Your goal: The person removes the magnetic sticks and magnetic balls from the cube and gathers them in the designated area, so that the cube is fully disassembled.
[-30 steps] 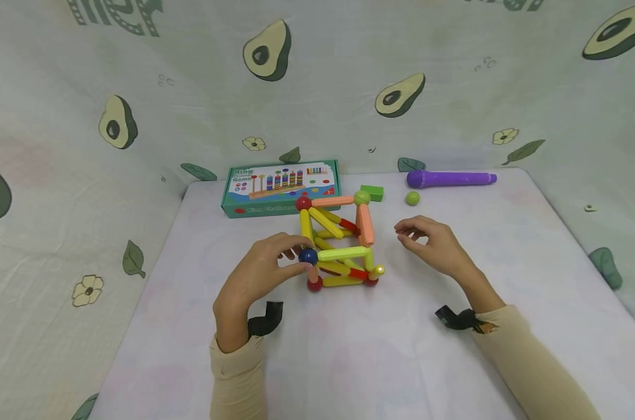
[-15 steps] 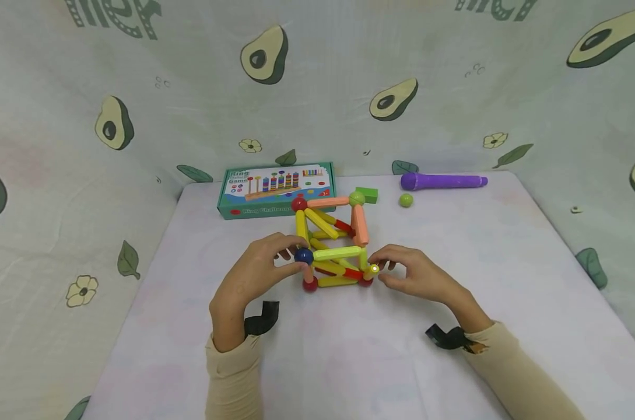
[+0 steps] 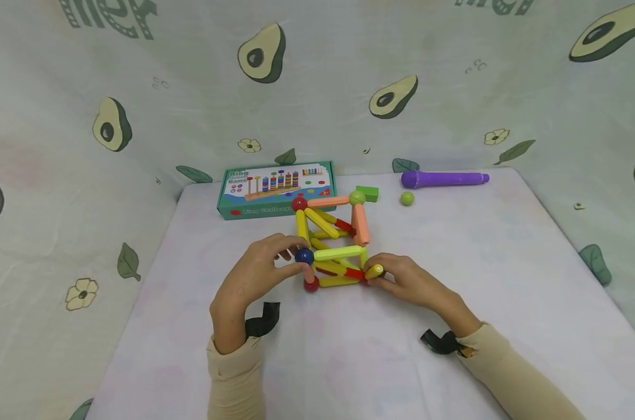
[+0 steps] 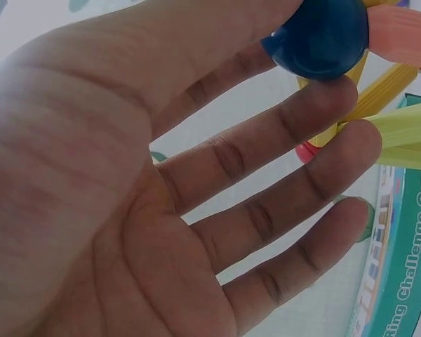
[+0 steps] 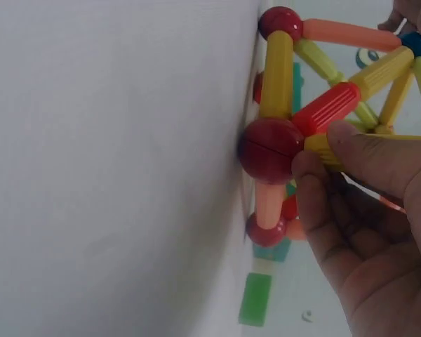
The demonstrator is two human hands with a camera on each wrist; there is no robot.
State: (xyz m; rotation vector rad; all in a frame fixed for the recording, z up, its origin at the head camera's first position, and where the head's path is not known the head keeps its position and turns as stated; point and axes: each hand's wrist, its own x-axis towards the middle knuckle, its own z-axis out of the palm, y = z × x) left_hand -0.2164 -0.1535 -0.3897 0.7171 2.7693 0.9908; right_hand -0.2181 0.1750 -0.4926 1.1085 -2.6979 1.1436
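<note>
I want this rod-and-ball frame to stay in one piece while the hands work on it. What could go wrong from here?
1. The right hand pinches a yellow rod at the red ball; a tug there may pull that corner apart.
2. The left hand steadies only the blue ball; if it slips, the frame might lean or fold.
3. A shove could slide the frame back into the box.
</note>
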